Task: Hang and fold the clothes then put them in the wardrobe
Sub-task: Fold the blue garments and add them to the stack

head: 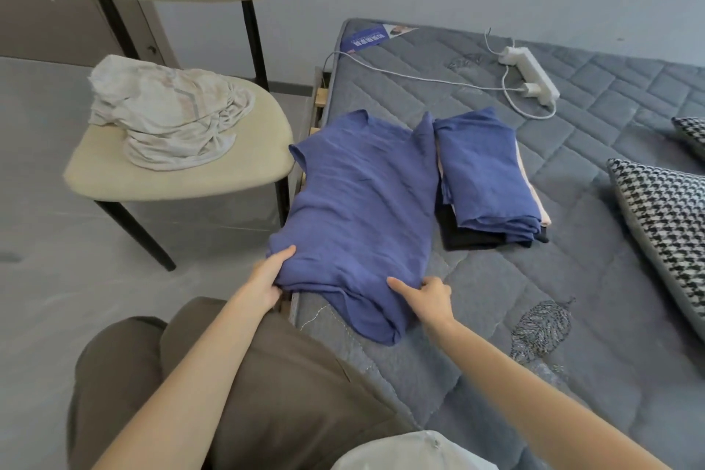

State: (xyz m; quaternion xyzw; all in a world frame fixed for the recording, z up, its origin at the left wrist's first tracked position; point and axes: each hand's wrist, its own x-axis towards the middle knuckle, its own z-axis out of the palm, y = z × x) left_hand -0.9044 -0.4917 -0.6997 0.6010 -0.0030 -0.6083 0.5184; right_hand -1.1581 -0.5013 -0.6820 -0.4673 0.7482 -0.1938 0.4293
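While the blue shirt (358, 202) lies spread on the near left part of the bed (496, 301), collar toward the far side and hem hanging slightly past the near edge, both hands hold its lower part. At the shirt's near left corner, the left hand (265, 279) grips with the thumb on top of the cloth and the fingers tucked underneath. On the right edge, the right hand (433, 296) has one digit laid straight across the fabric and the remaining fingers curled at the edge, clamped on the cloth.

Just right of the shirt sits a folded pile (488, 179), nearly touching it, with a blue piece on top and pink and black layers showing beneath.

Farther back on the mattress lies a white power strip (532, 71) with a charger plugged in and a thin cable (400, 74) trailing off to the left. Two houndstooth cushions (663, 240) rest at the right side of the bed. Left of the bed stands a cream chair (114, 179) on dark legs, and a crumpled white garment (168, 114) is heaped on its seat. Brown trousers (286, 393) fill the near foreground.
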